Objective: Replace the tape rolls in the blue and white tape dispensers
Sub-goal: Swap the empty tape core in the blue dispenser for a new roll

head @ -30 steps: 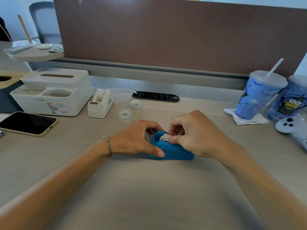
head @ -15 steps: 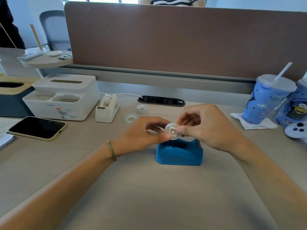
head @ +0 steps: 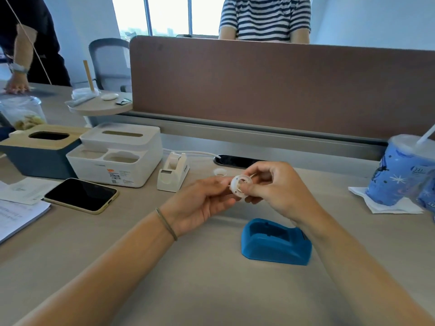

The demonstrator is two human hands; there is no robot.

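The blue tape dispenser [head: 275, 243] sits on the desk with its roll slot empty. Above and behind it, both hands hold a small white tape core [head: 240, 186]. My right hand [head: 277, 189] pinches the core between thumb and fingers. My left hand [head: 200, 203] pinches its left side with the fingertips. The white tape dispenser [head: 173, 172] stands farther back on the left with a roll in it. One spare tape roll [head: 219, 172] lies on the desk behind my hands; any second roll is hidden.
A phone [head: 81, 195] lies at the left beside papers [head: 16, 208]. A white organiser box [head: 115, 154] and a dark tissue box [head: 35, 151] stand behind it. Blue cups [head: 400, 172] on a napkin occupy the right. A brown divider [head: 282, 90] closes the back.
The core came out of the blue dispenser and is now held up between both hands. The view has tilted upward, so the dispenser sits lower in frame.
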